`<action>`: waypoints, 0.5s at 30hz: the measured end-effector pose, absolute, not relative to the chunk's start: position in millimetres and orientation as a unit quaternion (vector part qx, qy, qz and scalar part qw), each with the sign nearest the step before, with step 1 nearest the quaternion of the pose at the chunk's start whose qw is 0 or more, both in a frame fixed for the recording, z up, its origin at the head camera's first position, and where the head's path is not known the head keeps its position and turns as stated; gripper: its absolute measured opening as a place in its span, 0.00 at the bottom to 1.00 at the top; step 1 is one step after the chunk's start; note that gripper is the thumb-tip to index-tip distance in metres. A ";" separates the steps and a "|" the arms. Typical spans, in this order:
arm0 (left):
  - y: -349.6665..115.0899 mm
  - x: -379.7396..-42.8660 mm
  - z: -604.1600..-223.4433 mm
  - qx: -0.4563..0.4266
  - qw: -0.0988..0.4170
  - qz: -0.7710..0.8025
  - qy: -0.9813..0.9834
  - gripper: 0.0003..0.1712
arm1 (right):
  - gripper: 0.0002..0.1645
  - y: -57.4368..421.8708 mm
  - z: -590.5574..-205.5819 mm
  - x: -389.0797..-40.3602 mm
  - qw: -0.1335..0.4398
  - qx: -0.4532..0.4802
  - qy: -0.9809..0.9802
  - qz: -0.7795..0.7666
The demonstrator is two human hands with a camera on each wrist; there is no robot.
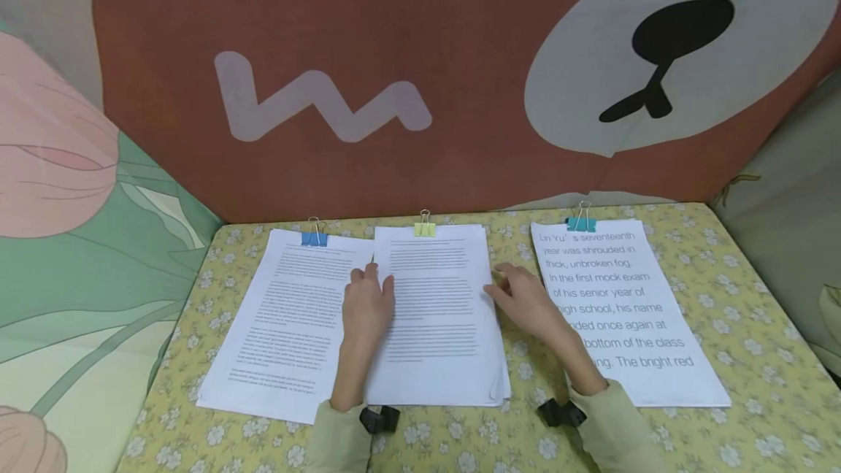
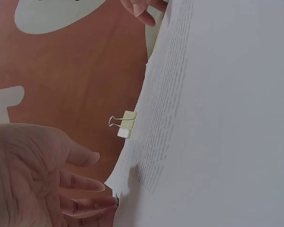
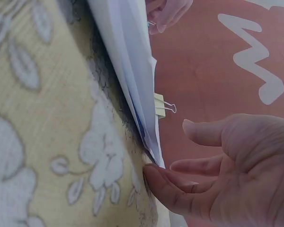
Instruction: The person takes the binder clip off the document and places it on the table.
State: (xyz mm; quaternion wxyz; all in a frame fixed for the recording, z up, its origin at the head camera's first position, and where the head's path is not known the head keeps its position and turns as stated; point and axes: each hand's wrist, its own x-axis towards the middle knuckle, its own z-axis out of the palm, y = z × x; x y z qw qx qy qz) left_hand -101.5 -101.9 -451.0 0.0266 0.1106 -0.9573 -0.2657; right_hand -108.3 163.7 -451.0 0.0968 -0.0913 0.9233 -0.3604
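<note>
Homelike nook: cartoon backdrop (image 1: 328, 177), floral tablecloth (image 1: 742, 327).

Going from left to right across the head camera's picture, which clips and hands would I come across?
Blue clip on the left paper stack, left hand, yellow clip on the middle paper stack, right hand, teal clip on the right paper stack.

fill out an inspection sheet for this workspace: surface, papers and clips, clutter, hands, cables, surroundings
surface: yellow flowered cloth
papers: left stack, middle stack, right stack
clips: blue clip, yellow clip, teal clip, one atop each stack, left to right
clutter: nothing seen
hands: left hand at the middle stack's left edge, right hand by its right; exact contact unclear
cables: nothing seen
surroundings: reddish-brown cartoon backdrop behind
</note>
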 end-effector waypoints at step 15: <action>-101.4 -101.5 -452.8 0.119 0.022 -0.321 -0.939 0.32 | 0.36 168.8 -458.4 -114.7 0.126 -0.040 0.892 -0.433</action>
